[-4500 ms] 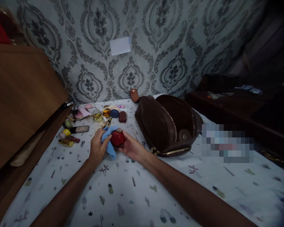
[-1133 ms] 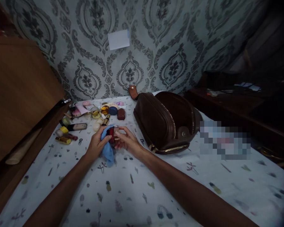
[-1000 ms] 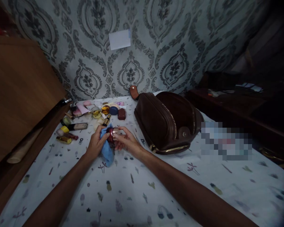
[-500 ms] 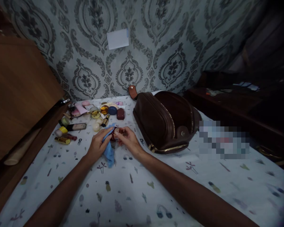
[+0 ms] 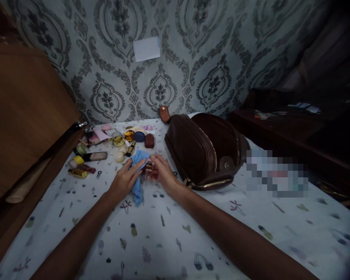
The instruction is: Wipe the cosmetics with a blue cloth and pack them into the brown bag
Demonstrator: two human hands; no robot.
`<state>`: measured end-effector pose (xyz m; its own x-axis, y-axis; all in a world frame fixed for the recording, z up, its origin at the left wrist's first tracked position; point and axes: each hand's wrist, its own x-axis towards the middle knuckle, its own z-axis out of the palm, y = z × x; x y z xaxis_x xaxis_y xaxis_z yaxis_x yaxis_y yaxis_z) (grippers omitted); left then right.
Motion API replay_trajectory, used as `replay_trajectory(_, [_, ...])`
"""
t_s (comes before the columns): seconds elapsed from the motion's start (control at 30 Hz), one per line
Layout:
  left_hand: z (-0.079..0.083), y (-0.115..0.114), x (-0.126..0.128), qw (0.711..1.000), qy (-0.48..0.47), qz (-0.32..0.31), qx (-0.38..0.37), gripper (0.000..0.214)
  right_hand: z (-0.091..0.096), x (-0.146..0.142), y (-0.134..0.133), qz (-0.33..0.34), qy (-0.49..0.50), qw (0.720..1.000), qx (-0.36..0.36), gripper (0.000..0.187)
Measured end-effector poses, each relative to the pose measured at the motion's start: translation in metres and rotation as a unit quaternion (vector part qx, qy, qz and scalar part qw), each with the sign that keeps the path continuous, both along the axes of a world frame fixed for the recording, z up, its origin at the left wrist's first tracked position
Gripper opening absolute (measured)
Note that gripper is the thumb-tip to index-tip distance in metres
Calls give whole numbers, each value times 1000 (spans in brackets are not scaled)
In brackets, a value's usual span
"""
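Small shiny dark-red container with metallic end [image 5: 148,167] sits partly hidden between hands: right hand [image 5: 162,171] clamped on it, left hand [image 5: 124,179] clamped on light-blue cloth [image 5: 137,191]. Brown leather bag [image 5: 189,149] lies right of right hand; small cosmetics [image 5: 118,139] beyond left.

Can count two hands: one left hand [image 5: 123,179] and one right hand [image 5: 165,172]. See one cloth [image 5: 137,193] and one red case [image 5: 149,167] there. See one bag [image 5: 189,146] with one tan tab [image 5: 163,114]. On one sheet [image 5: 160,249], count one maroon case [image 5: 149,140], one navy disc [image 5: 139,136], one amber piece [image 5: 129,135], one pale jar [image 5: 118,139], one green jar [image 5: 81,149], one yellow jar [image 5: 78,160], two cream balls [image 5: 119,157], one beige bottle [image 5: 98,156], one black tube [image 5: 131,149], one gold tube [image 5: 78,173] and one wine-red tube [image 5: 90,169]. Would put the pink pieces [image 5: 100,134] at about four, too jumbled and dim to be sure. Beyond these, find one card [image 5: 147,49], one wall [image 5: 181,54], one cabinet [image 5: 20,105] and one roll [image 5: 25,186].
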<state>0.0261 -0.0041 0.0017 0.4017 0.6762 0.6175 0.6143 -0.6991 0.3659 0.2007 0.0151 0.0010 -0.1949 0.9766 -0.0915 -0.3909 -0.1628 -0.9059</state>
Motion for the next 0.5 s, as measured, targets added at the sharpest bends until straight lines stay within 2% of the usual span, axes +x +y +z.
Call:
replay_trajectory(0.17, [1,6,-6,993,-105,36,-27,34,0,1,-3,111,-47,993,5,46])
replay_trajectory(0.23, [1,9,-7,985,-151,60,-59,33,-3,0,-2,126,-53,990,19,52])
replay_trajectory(0.33, [1,10,-6,976,-187,69,-89,33,-6,-2,-1,101,-58,992,48,53])
replay_trajectory(0.5, [-1,8,-1,981,-167,50,-81,33,1,1,-2,45,-77,993,73,36])
